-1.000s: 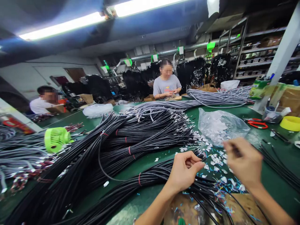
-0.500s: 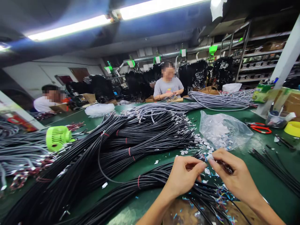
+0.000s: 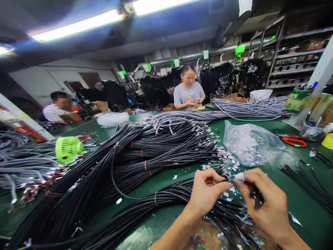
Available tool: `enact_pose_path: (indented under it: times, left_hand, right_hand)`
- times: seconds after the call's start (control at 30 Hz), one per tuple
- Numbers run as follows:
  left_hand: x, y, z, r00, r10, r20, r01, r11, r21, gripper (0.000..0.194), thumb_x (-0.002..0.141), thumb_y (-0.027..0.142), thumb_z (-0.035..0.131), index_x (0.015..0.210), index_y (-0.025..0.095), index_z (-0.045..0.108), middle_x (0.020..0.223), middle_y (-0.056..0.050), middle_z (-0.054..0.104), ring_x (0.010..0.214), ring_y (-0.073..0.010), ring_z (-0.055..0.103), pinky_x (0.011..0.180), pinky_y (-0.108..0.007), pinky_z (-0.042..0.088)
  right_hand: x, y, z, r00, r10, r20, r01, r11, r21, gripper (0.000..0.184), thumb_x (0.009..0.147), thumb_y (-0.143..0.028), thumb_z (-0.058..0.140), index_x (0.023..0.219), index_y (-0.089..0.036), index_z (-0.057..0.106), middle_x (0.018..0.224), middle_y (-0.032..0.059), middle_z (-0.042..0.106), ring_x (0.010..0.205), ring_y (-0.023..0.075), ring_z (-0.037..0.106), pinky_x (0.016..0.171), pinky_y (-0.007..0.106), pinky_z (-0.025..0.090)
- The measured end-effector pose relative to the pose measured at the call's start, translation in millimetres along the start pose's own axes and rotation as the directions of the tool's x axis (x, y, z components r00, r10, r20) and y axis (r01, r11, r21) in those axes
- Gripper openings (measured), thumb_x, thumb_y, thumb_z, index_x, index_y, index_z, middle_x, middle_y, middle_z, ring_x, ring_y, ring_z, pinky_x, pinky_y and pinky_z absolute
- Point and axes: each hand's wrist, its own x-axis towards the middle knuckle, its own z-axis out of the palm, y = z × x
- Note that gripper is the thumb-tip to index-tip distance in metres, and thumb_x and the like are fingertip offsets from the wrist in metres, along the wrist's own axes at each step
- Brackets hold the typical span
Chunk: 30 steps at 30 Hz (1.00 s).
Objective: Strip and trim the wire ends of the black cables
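My left hand pinches the end of a black cable between thumb and fingers, near the front of the bench. Close by on the right, my right hand is curled, with a dark, partly hidden tool in its palm. Something white sits at its index fingertip; whether it is a finger cover or a scrap is unclear. Beneath both hands lies a tied bundle of black cables, its stripped ends fanning out in coloured wires.
More black cable bundles fill the bench's middle. A clear plastic bag of white scraps stands behind my right hand. Red-handled scissors, a green fan and grey cables lie around. Two people sit across the bench.
My hands have moved slightly apart, and the white piece at my right fingertips now shows more clearly. The whole view has shifted a little.
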Motion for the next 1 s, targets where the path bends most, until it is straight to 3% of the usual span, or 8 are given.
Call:
enact_pose_path:
  times: [0.03, 0.1, 0.2, 0.3, 0.4, 0.67, 0.9, 1.0]
  left_hand:
    - [0.1, 0.9, -0.5, 1.0, 0.026, 0.01, -0.025, 0.999, -0.022, 0.031, 0.054, 0.028, 0.078, 0.05, 0.013, 0.051, 0.05, 0.005, 0.044, 0.049, -0.0067, 0.036, 0.05, -0.021, 0.027]
    - [-0.7, 3.1, -1.3, 0.994, 0.105, -0.003, -0.105, 0.994, 0.003, 0.031, 0.052, 0.027, 0.08, 0.05, 0.013, 0.053, 0.053, 0.003, 0.047, 0.052, -0.0078, 0.039, 0.051, -0.021, 0.029]
    - [-3.7, 6.5, -2.0, 0.969, 0.225, -0.102, -0.214, 0.971, 0.106, 0.025, 0.056, 0.024, 0.078, 0.051, 0.013, 0.056, 0.055, 0.003, 0.048, 0.053, -0.0085, 0.04, 0.05, -0.021, 0.03]
    - [-5.8, 8.3, -3.1, 0.935, 0.285, -0.212, -0.26, 0.956, 0.138, 0.024, 0.061, 0.021, 0.075, 0.052, 0.014, 0.054, 0.055, 0.004, 0.047, 0.052, -0.0078, 0.04, 0.049, -0.02, 0.031]
    - [-6.2, 7.7, -3.8, 0.917, 0.307, -0.254, -0.279, 0.95, 0.141, 0.024, 0.064, 0.021, 0.073, 0.053, 0.014, 0.053, 0.055, 0.004, 0.047, 0.052, -0.0078, 0.042, 0.049, -0.02, 0.033]
    - [-7.9, 2.3, -2.0, 0.892, 0.392, -0.227, -0.33, 0.905, 0.268, 0.023, 0.067, 0.022, 0.074, 0.054, 0.014, 0.056, 0.057, 0.003, 0.051, 0.053, -0.009, 0.045, 0.051, -0.021, 0.034]
    - [-9.9, -0.1, -1.0, 0.876, 0.42, -0.237, -0.335, 0.883, 0.329, 0.023, 0.068, 0.025, 0.073, 0.055, 0.015, 0.057, 0.058, 0.002, 0.051, 0.055, -0.0098, 0.045, 0.052, -0.021, 0.035]
    - [-9.5, 1.3, -0.8, 0.902, 0.379, -0.206, -0.296, 0.891, 0.343, 0.022, 0.07, 0.026, 0.071, 0.056, 0.014, 0.057, 0.057, 0.002, 0.051, 0.053, -0.0097, 0.044, 0.05, -0.021, 0.034]
  right_hand:
    - [2.5, 0.2, 0.5, 0.994, 0.098, 0.047, -0.101, 0.993, 0.059, 0.003, 0.084, -0.019, 0.055, 0.081, -0.021, 0.055, 0.07, 0.0001, 0.055, 0.059, 0.013, 0.052, 0.053, 0.024, 0.041]
    - [7.3, 0.8, 2.0, 0.945, 0.289, 0.154, -0.312, 0.938, 0.153, 0.015, 0.087, -0.03, 0.052, 0.076, -0.02, 0.054, 0.061, -0.0019, 0.051, 0.052, 0.0117, 0.049, 0.047, 0.022, 0.04]
    - [7.8, 1.6, 6.3, 0.895, 0.4, 0.198, -0.437, 0.876, 0.206, 0.022, 0.087, -0.039, 0.05, 0.085, -0.019, 0.057, 0.066, 0.0, 0.058, 0.059, 0.0135, 0.057, 0.054, 0.022, 0.047]
    - [-0.5, 3.8, 11.0, 0.912, 0.39, 0.122, -0.407, 0.895, 0.182, 0.03, 0.087, -0.04, 0.05, 0.106, -0.02, 0.058, 0.093, 0.0054, 0.066, 0.082, 0.0175, 0.063, 0.073, 0.026, 0.052]
    - [-8.2, 8.8, 13.3, 0.945, 0.312, 0.096, -0.322, 0.94, 0.112, 0.029, 0.085, -0.039, 0.053, 0.106, -0.021, 0.064, 0.106, 0.0073, 0.067, 0.094, 0.021, 0.063, 0.082, 0.03, 0.052]
    - [-2.6, 4.8, 10.0, 0.975, 0.18, 0.131, -0.195, 0.974, 0.116, 0.023, 0.085, -0.032, 0.053, 0.097, -0.021, 0.071, 0.084, 0.0052, 0.071, 0.075, 0.019, 0.068, 0.062, 0.024, 0.056]
    - [-2.1, 0.1, 9.7, 0.981, 0.177, 0.083, -0.186, 0.976, 0.111, 0.02, 0.084, -0.03, 0.056, 0.093, -0.021, 0.071, 0.086, 0.0051, 0.071, 0.076, 0.0189, 0.068, 0.064, 0.024, 0.056]
    - [-3.8, 2.2, 11.0, 0.983, 0.178, 0.046, -0.182, 0.979, 0.088, 0.018, 0.083, -0.029, 0.057, 0.091, -0.02, 0.071, 0.085, 0.0051, 0.071, 0.077, 0.0186, 0.067, 0.067, 0.024, 0.056]
